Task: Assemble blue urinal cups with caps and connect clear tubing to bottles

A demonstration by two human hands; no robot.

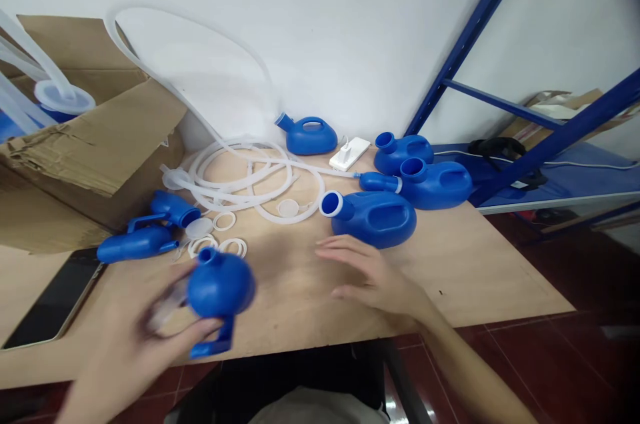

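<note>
Over the front left of the table, my left hand (145, 337) is closed around a blue plastic urinal funnel (220, 284) with a short spout and a handle. Something pale and translucent shows between the fingers, too blurred to name. My right hand (367, 274) is empty, its fingers apart, just in front of a blue urinal bottle (377, 217) with a white ring on its neck. Two more blue handled pieces (137, 243) lie at the left. White rings (234, 248) and a translucent disc (200, 229) are behind the held funnel.
Coiled translucent tubing (240, 194) spreads across the table's middle. A cardboard box (95, 164) with tubes stands left, a phone (50, 301) in front of it. More blue bottles (435, 184) and a white power strip (350, 154) are at the back. A blue shelf frame (465, 44) rises right.
</note>
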